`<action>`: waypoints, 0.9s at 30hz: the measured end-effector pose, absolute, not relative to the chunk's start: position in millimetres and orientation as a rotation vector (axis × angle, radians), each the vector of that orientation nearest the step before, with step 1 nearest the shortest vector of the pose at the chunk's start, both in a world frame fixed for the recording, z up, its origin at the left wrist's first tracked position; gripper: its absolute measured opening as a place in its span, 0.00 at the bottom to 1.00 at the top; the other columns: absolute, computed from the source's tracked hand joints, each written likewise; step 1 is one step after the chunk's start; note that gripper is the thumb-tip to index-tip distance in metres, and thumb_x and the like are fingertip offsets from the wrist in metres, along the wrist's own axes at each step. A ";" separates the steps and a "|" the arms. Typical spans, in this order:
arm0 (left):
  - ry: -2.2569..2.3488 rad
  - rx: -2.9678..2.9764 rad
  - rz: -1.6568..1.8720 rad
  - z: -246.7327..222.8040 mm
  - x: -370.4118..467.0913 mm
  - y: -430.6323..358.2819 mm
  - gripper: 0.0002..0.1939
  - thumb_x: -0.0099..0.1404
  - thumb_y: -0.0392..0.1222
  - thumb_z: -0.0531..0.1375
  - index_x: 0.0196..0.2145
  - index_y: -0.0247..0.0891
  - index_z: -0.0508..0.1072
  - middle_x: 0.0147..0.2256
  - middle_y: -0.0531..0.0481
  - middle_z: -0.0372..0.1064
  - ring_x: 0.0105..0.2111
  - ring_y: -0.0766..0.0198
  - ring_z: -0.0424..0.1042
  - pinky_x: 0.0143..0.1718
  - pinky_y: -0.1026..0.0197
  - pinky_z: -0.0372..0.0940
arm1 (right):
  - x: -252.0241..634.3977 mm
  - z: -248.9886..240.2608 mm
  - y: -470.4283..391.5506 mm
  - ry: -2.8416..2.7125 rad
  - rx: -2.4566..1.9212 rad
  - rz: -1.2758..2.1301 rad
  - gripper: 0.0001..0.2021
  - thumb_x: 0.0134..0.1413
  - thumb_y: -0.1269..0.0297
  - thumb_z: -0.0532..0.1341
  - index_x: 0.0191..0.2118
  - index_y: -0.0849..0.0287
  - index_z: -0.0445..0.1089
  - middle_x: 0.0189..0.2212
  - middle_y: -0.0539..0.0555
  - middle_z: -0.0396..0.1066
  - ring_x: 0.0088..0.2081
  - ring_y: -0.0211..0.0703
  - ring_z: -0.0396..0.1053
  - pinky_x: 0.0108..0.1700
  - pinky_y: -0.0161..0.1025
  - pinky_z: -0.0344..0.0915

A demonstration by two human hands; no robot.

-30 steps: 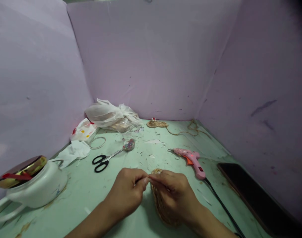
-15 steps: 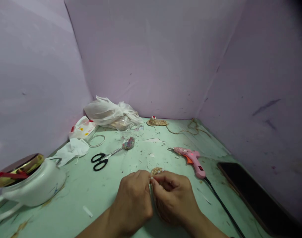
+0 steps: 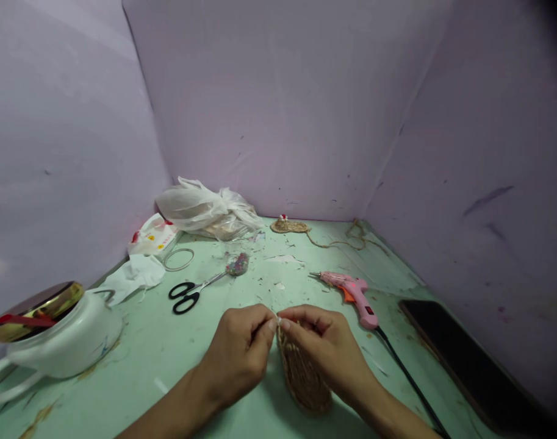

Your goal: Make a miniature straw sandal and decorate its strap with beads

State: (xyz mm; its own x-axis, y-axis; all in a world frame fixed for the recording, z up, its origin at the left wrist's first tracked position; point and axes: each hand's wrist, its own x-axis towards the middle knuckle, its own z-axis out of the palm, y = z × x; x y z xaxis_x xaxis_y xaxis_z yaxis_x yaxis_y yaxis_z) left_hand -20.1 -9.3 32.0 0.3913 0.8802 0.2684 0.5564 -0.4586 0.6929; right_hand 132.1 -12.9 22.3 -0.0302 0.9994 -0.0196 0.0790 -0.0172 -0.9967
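A brown oval piece of coiled twine (image 3: 304,379), shaped like a small sole, hangs below my fingertips near the front of the table. My left hand (image 3: 244,347) is closed, thumb and forefinger pinching at a thin pale strand. Its fingertips meet those of my right hand (image 3: 326,344), which pinches something tiny and white at the same spot. My right hand partly covers the top and side of the twine piece.
A pink glue gun (image 3: 351,292) and a dark phone (image 3: 470,366) lie to the right. Black-handled scissors (image 3: 186,296), a bag of beads (image 3: 238,264), a white pot (image 3: 68,335) and a plastic bag (image 3: 205,207) are left. Behind sits a twine slipper (image 3: 291,226).
Both hands have risen slightly and turned, with the left fingers now pinching more visibly. More of the twine piece shows between and below them.
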 end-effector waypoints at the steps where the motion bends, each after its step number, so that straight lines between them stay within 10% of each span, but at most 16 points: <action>1: 1.233 2.179 0.864 30.8 -20.0 -9.1 0.16 0.66 0.41 0.48 0.26 0.35 0.69 0.21 0.50 0.66 0.23 0.65 0.63 0.25 0.64 0.56 | 132.5 20.4 -13.5 -1.357 -1.259 1.119 0.09 0.42 0.60 0.64 0.28 0.61 0.77 0.18 0.50 0.70 0.21 0.35 0.61 0.25 0.33 0.58; 7: 1.162 2.481 0.976 20.8 -21.1 -8.3 0.14 0.64 0.35 0.46 0.27 0.32 0.69 0.23 0.46 0.67 0.23 0.63 0.65 0.27 0.62 0.57 | 137.0 11.3 -17.2 -1.690 -1.166 0.867 0.12 0.53 0.62 0.57 0.38 0.61 0.76 0.22 0.52 0.73 0.24 0.39 0.68 0.26 0.34 0.63; 27: 1.267 1.688 0.867 21.0 -9.6 -7.1 0.13 0.58 0.42 0.52 0.20 0.35 0.66 0.14 0.57 0.56 0.15 0.71 0.54 0.17 0.68 0.50 | 138.1 -1.4 -16.9 -2.027 -0.926 -0.097 0.10 0.55 0.74 0.53 0.29 0.62 0.70 0.15 0.51 0.65 0.17 0.36 0.60 0.21 0.34 0.55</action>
State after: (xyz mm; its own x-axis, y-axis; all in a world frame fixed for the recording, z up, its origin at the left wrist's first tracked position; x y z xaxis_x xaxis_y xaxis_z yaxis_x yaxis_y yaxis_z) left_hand -9.6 -7.1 21.0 0.2517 0.9668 0.0435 0.3911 -0.1427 0.9092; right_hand 138.1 -16.9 -1.4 -0.3348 0.5743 0.7470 0.6427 0.7189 -0.2646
